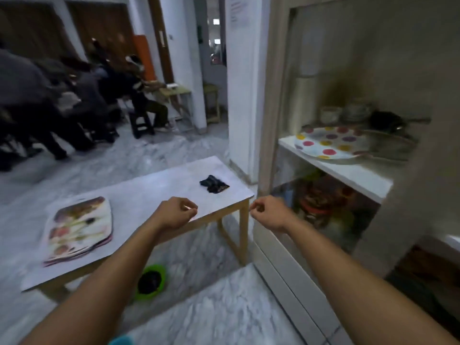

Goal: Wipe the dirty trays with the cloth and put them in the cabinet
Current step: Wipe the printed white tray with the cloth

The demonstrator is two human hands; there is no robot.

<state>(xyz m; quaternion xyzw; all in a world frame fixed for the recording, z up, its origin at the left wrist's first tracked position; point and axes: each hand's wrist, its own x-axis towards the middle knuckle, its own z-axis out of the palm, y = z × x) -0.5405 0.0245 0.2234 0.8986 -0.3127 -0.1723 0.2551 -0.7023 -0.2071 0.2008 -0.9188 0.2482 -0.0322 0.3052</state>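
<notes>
A stack of flower-printed trays [79,229] lies at the left end of a low white table [154,190]. A crumpled dark cloth [213,184] rests near the table's far right corner. In the open cabinet [353,175] on the right, a white tray with coloured dots [331,143] lies on the middle shelf. My left hand [178,211] hovers over the table's near right edge, fingers curled, holding nothing. My right hand [267,211] hangs between the table and the cabinet, fingers likewise curled and holding nothing. The picture is blurred.
A green bowl [151,282] with dark contents sits on the marble floor under the table. Cups and a dark pan [384,119] stand behind the dotted tray. The lower cabinet shelf is packed with items. Several people sit at the far left.
</notes>
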